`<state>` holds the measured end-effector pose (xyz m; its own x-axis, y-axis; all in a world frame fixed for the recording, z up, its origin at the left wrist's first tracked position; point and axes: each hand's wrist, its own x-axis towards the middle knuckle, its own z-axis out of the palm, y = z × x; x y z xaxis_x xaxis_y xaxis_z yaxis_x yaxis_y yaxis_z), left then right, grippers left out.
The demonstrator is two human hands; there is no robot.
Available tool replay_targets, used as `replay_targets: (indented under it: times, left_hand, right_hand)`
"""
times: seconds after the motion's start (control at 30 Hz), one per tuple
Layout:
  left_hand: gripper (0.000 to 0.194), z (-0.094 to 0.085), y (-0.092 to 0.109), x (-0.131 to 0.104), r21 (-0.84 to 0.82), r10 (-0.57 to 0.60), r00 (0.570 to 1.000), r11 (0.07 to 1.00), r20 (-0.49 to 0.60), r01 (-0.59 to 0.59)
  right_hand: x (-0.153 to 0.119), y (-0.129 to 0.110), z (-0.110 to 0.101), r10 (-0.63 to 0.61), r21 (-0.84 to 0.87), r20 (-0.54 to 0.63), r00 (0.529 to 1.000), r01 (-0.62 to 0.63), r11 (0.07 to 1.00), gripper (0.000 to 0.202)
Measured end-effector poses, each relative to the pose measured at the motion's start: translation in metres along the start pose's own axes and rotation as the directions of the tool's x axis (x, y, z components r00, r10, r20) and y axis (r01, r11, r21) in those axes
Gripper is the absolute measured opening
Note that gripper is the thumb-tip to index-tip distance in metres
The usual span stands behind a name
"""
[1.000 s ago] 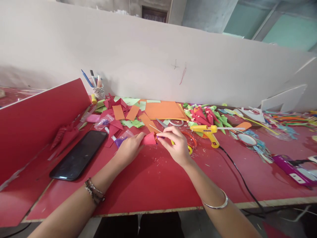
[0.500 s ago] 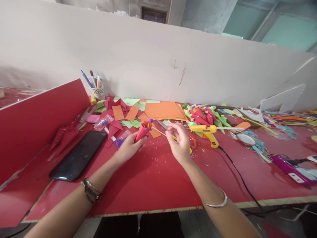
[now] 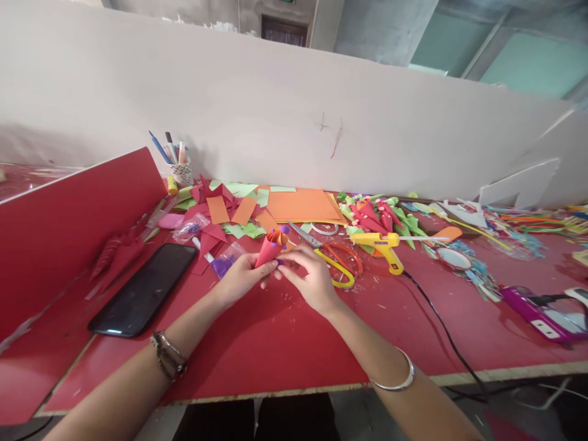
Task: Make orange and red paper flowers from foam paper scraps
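Observation:
A small rolled red paper cone [image 3: 266, 252] with orange and purple bits at its top is held upright, leaning slightly, in my left hand [image 3: 241, 277]. My right hand [image 3: 311, 278] is beside it, thumb and fingertips pinched together at the cone's right side; what lies between them is too small to make out. Just beyond my right hand, scissors with orange and yellow handles [image 3: 342, 282] lie on the red table [image 3: 275, 349]. A yellow glue gun [image 3: 383, 243] rests to the right, its black cord running toward the table's front edge.
A black phone [image 3: 144, 291] lies at the left near a red upright panel [image 3: 82, 226]. Behind are a pen cup [image 3: 182, 174], orange sheets [image 3: 303, 205] and a pile of red and green paper cones [image 3: 372, 214]. A purple power strip [image 3: 535, 315] sits at the right.
My right hand has moved left and down to the cone, with its fingers now closing beside it. The scissors' handles and a white ring behind them are more exposed.

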<state>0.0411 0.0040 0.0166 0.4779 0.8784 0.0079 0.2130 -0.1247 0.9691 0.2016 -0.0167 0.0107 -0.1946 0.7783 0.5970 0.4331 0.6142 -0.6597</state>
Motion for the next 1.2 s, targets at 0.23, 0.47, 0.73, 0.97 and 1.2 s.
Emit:
replay_targets:
  times: [0.23, 0.47, 0.73, 0.97, 1.2]
  left_hand:
    - [0.033, 0.004, -0.006, 0.001, -0.070, -0.002, 1.000, 0.998, 0.001, 0.002]
    - [0.032, 0.005, -0.006, 0.004, -0.136, 0.006, 0.995, 0.990, -0.095, -0.019]
    - [0.025, 0.001, -0.010, 0.006, -0.149, -0.020, 0.981, 0.989, -0.195, -0.010]
    - [0.025, 0.003, -0.011, 0.006, -0.075, 0.033, 0.990, 0.996, -0.139, -0.043]
    - [0.021, 0.005, -0.008, 0.005, -0.013, 0.032, 0.993, 0.999, -0.115, -0.034]
  right_hand:
    - [-0.001, -0.002, 0.001, -0.049, -0.089, -0.011, 0.999, 0.047, 0.995, 0.013]
    - [0.002, -0.003, -0.003, 0.045, 0.026, -0.108, 0.993, -0.042, 0.999, 0.009]
    - [0.007, 0.004, -0.010, 0.370, 0.355, -0.193, 0.909, -0.287, 0.890, 0.018]
    - [0.008, 0.000, -0.006, 0.406, 0.465, -0.168, 0.898, -0.291, 0.836, 0.008]
    - [0.006, -0.001, -0.007, 0.403, 0.521, -0.090, 0.911, -0.302, 0.798, 0.009]
